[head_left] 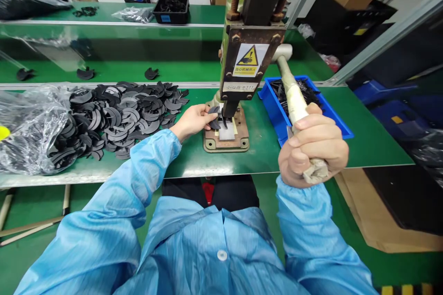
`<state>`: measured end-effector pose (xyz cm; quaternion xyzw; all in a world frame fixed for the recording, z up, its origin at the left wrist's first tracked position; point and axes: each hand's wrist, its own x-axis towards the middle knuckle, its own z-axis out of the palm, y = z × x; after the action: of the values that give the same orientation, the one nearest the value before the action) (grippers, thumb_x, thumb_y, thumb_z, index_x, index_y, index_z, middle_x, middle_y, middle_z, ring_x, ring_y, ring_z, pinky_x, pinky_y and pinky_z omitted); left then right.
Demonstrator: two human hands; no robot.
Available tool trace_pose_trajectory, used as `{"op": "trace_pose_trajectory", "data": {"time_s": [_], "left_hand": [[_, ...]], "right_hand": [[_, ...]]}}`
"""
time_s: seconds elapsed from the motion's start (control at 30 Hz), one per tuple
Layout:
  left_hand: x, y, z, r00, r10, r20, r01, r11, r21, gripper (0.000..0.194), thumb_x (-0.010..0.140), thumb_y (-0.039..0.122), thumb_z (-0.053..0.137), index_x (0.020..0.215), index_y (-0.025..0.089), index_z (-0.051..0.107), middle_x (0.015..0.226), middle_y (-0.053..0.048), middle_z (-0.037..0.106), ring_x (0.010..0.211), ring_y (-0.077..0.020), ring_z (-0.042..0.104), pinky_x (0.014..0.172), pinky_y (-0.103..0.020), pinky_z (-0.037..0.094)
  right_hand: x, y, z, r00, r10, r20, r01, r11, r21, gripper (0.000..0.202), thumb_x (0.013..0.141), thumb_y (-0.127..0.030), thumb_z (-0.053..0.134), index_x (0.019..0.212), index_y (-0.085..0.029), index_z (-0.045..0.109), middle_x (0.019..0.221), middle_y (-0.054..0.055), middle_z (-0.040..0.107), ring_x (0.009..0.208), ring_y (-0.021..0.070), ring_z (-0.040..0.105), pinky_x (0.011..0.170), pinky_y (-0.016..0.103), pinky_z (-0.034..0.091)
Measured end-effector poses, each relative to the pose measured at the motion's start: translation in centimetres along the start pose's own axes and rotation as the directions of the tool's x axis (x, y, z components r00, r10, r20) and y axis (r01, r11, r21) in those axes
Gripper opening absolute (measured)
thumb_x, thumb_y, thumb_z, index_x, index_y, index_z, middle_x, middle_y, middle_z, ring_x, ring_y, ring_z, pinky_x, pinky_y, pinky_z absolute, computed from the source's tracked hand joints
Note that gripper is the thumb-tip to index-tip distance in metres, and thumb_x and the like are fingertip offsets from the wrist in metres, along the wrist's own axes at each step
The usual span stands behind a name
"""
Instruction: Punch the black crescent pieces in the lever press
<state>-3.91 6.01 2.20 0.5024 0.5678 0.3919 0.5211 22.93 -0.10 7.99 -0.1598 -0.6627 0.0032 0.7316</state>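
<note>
Between the fingertips of my left hand (195, 121) is a dark curved plastic part (214, 120), held at the base of a hand press (254, 32). The part lies beside the press ram, above a light metal plate (227, 132); its far side is partly hidden by the ram. My right hand (313, 147) is wrapped round the press lever (294, 92), whose grip is covered in pale tape. Left of the press, a large heap of similar curved parts (131, 113) lies on the green bench, partly spilling from a clear plastic bag (31, 124).
A blue bin (313, 88) with dark thin pieces stands right of the press, under the lever. On the back shelf are a black tray (172, 9) and a flat clear bag (134, 14). A few single parts (151, 73) lie behind the heap. Metal frame posts rise at right.
</note>
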Motion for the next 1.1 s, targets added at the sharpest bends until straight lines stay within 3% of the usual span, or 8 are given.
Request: {"op": "trace_pose_trajectory", "data": {"time_s": [0.2,0.33,0.6,0.83,1.0,1.1], "left_hand": [[1.0,0.3,-0.8,0.999,0.024,0.045,-0.028,0.997,0.074,0.031,0.089,0.034,0.09,0.081,0.017,0.066,0.073,-0.002,0.071,0.056,-0.0114,0.065,0.057,-0.024,0.055],[1.6,0.0,-1.2,0.991,0.047,0.124,-0.059,0.994,0.097,0.024,0.092,0.032,0.086,0.085,0.017,0.068,0.076,-0.003,0.073,0.062,-0.0123,0.067,0.057,-0.022,0.053],[2.0,-0.5,-1.0,0.993,0.027,0.115,-0.038,0.995,0.089,0.027,0.089,0.031,0.089,0.084,0.017,0.066,0.077,-0.003,0.071,0.06,-0.0119,0.067,0.056,-0.023,0.055],[2.4,0.5,-1.0,0.979,-0.111,0.173,0.102,0.993,0.058,0.034,0.088,0.025,0.091,0.077,0.016,0.06,0.066,0.001,0.065,0.047,-0.0072,0.059,0.049,-0.02,0.052],[2.5,1.5,-1.2,0.942,-0.257,0.216,0.25,0.966,0.06,0.038,0.085,0.032,0.095,0.079,0.016,0.06,0.061,0.0,0.067,0.048,-0.0103,0.066,0.051,-0.019,0.053],[2.3,1.8,-1.0,0.929,-0.312,0.201,0.307,0.95,0.055,0.038,0.088,0.031,0.092,0.08,0.017,0.058,0.063,-0.003,0.071,0.048,-0.0112,0.068,0.052,-0.018,0.055]], "right_hand": [[-0.1,0.0,-0.3,1.0,0.006,0.024,-0.006,1.0,-0.001,0.037,0.091,-0.046,0.075,0.07,-0.025,0.053,0.068,-0.005,0.057,0.086,0.0171,0.069,0.112,0.064,0.062],[-0.1,0.0,-0.3,1.0,0.002,0.021,-0.001,1.0,-0.016,0.038,0.092,-0.047,0.075,0.07,-0.026,0.053,0.068,-0.005,0.057,0.086,0.017,0.07,0.112,0.06,0.062],[-0.2,0.2,0.1,1.0,0.006,-0.023,-0.005,1.0,0.03,0.042,0.089,-0.047,0.077,0.066,-0.025,0.05,0.064,-0.005,0.053,0.083,0.0161,0.068,0.112,0.057,0.062],[-0.2,0.0,0.4,0.998,0.011,-0.058,-0.009,0.999,0.034,0.045,0.09,-0.045,0.077,0.065,-0.024,0.047,0.065,-0.005,0.053,0.083,0.0153,0.067,0.112,0.056,0.061],[-0.4,-0.7,0.3,0.999,0.049,-0.018,-0.049,0.999,-0.019,0.044,0.096,-0.046,0.073,0.068,-0.024,0.047,0.067,-0.006,0.053,0.086,0.0141,0.068,0.115,0.056,0.059],[0.9,-0.7,0.2,0.999,0.031,-0.02,-0.031,1.0,0.001,0.035,0.095,-0.047,0.076,0.076,-0.026,0.055,0.07,-0.007,0.055,0.088,0.013,0.069,0.112,0.051,0.06]]}}
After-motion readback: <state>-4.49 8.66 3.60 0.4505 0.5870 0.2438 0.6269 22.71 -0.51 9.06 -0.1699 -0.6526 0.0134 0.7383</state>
